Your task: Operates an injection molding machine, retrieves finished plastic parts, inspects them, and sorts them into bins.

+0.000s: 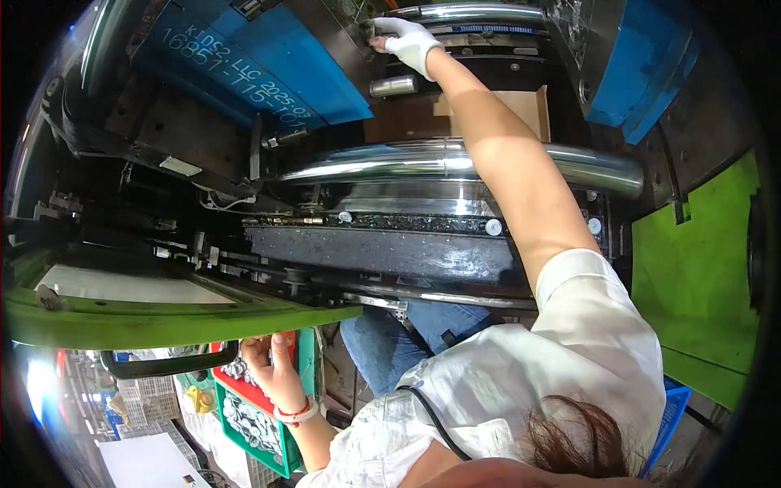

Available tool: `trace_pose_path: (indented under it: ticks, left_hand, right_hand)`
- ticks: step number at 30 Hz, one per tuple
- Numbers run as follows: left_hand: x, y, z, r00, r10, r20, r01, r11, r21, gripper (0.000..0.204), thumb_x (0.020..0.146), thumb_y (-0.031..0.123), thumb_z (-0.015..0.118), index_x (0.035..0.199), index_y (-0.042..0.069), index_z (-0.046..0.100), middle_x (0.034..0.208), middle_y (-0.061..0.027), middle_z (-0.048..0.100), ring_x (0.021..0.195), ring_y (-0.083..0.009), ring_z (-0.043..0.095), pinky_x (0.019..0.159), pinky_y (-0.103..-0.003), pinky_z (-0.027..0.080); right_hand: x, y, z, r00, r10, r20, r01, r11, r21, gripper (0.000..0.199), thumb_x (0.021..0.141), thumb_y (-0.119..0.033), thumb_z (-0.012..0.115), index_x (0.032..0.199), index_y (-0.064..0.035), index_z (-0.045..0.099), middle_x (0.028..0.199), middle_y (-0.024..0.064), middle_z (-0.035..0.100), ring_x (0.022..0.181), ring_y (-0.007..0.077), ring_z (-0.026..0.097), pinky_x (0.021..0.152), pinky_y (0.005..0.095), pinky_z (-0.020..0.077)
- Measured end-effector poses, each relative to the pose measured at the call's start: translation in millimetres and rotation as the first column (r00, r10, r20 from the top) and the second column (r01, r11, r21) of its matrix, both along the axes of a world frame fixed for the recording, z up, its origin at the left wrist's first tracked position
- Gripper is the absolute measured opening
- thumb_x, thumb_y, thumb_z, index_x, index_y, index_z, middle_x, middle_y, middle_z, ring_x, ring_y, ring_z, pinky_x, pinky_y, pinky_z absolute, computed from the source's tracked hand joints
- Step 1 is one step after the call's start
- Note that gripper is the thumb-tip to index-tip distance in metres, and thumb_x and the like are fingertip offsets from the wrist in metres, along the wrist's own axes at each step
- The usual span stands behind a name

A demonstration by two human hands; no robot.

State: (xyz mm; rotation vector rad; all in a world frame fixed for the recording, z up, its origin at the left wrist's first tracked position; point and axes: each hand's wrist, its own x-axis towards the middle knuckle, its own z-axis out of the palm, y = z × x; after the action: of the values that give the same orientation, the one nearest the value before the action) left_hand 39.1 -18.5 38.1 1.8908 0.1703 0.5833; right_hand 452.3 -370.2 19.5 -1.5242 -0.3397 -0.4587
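My right hand (407, 45), in a white glove with bare fingertips, reaches far forward between the two halves of a mould. Its fingers are bent together against the dark inner face of the left blue mould half (260, 65); anything between them is too small to make out. Below that hand, a short metal guide pin (393, 86) sticks out of the same half. My bare left hand (275, 374), with a red and a pale bracelet at the wrist, is curled at the lower edge of a green machine door (179, 325), by the right end of its black handle (171, 363).
Polished tie bars (374, 163) cross the machine, with an open cardboard box (407, 119) beyond the nearer one. The other blue mould half (643, 73) stands right. Red (252, 390) and green (285, 443) trays of small silvery parts lie beside my left forearm.
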Motion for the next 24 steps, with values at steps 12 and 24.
trace_pose_path:
  ticks: [12, 24]
  left_hand:
    - [-1, -3, 2, 1.0, -0.002, 0.013, 0.002, 1.0, 0.01, 0.017, 0.092, 0.008, 0.056, 0.104, 0.001, 0.047, 0.09, -0.0054, 0.056, 0.074, -0.0114, 0.053, 0.072, -0.024, 0.046]
    - [-2, 9, -2, 0.999, -0.039, 0.004, 0.039, 0.999, 0.029, 0.017, 0.09, 0.005, 0.058, 0.102, 0.002, 0.047, 0.086, -0.0054, 0.057, 0.073, -0.0112, 0.055, 0.069, -0.024, 0.046]
  right_hand:
    - [-17, 13, 17, 0.989, -0.133, -0.068, 0.121, 0.981, -0.155, 0.046, 0.079, -0.027, 0.071, 0.12, -0.009, 0.059, 0.104, 0.0094, 0.066, 0.088, 0.0166, 0.063, 0.081, 0.0291, 0.0485]
    - [-6, 23, 11, 0.992, -0.058, -0.113, 0.071, 0.991, 0.116, 0.024, 0.084, -0.005, 0.061, 0.107, -0.0006, 0.065, 0.096, 0.0082, 0.069, 0.084, 0.0145, 0.065, 0.076, 0.0264, 0.0514]
